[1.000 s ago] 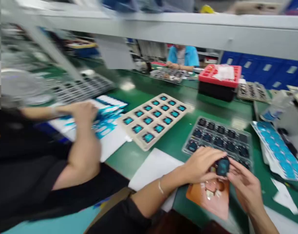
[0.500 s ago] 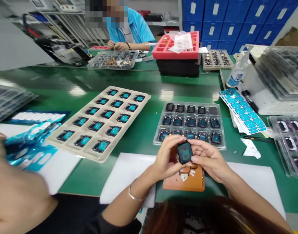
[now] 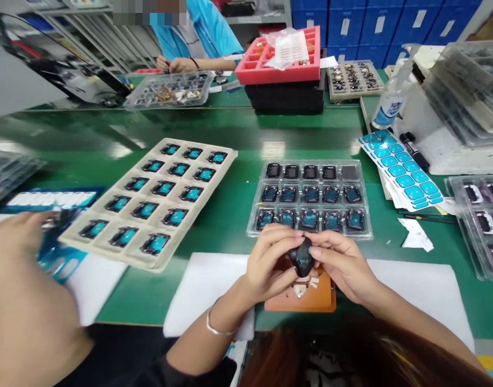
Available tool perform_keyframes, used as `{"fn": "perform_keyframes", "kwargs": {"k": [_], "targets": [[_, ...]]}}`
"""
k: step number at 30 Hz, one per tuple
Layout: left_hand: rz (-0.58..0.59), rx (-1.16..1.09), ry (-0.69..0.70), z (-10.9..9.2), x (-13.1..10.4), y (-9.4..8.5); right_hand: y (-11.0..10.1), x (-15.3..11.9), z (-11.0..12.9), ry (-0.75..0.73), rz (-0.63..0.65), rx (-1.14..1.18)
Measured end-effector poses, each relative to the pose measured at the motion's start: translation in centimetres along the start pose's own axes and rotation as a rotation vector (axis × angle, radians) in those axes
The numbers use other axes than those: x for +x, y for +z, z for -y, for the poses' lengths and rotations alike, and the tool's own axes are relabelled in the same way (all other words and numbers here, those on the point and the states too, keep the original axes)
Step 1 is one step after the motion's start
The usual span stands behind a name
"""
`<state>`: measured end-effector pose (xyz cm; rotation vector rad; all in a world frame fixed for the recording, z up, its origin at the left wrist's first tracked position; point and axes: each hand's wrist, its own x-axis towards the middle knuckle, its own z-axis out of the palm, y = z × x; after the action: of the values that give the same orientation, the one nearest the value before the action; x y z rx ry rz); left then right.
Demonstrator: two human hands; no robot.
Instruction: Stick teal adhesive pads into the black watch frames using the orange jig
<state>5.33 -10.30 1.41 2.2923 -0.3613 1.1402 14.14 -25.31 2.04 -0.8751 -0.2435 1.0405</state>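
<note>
A small black watch case (image 3: 302, 259) with a dark face is held up between both hands. My left hand (image 3: 268, 263), with a silver bangle on its wrist, is closed around the case's left side. The fingers of my right hand (image 3: 345, 263) grip its right edge, thumb on the front. Just below lies an orange fixture plate (image 3: 301, 301) with small white pieces on it, partly hidden by the hands. Beyond them stands a clear tray (image 3: 250, 224) of similar dark cases in rows.
To the left lies a beige tray (image 3: 150, 263) of cases with blue film. A co-worker's blurred arm (image 3: 37, 301) reaches in there; another person in blue (image 3: 214, 37) sits opposite. Blue sticker sheets (image 3: 403, 166), a pump bottle (image 3: 389, 105) and stacked trays (image 3: 468, 97) are at right.
The watch case has been tilted and turned in my hands, which stay closed on it. The view has shifted slightly. At left, the co-worker's hand has moved right, towards the beige tray.
</note>
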Motion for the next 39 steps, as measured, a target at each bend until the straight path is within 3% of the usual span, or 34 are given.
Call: {"fn": "perform_keyframes", "kwargs": {"k": [24,29,32,36,39], "targets": [[0.064,0.025,0.055,0.2,-0.4,0.1,0.4,0.0,-0.3,-0.022,-0.078,0.076],[0.074,0.002,0.051,0.3,-0.5,0.0,0.1,-0.1,-0.5,-0.051,-0.071,0.006],[0.091,-0.088,-0.019,0.1,-0.6,-0.1,0.0,-0.2,-0.4,-0.062,-0.021,-0.026],[0.089,-0.352,-0.244,0.0,-0.9,0.2,0.0,-0.5,0.3,-0.075,0.027,-0.065],[0.059,-0.474,-0.279,0.1,-1.1,0.5,0.0,-0.6,0.7,-0.120,0.012,-0.115]]}}
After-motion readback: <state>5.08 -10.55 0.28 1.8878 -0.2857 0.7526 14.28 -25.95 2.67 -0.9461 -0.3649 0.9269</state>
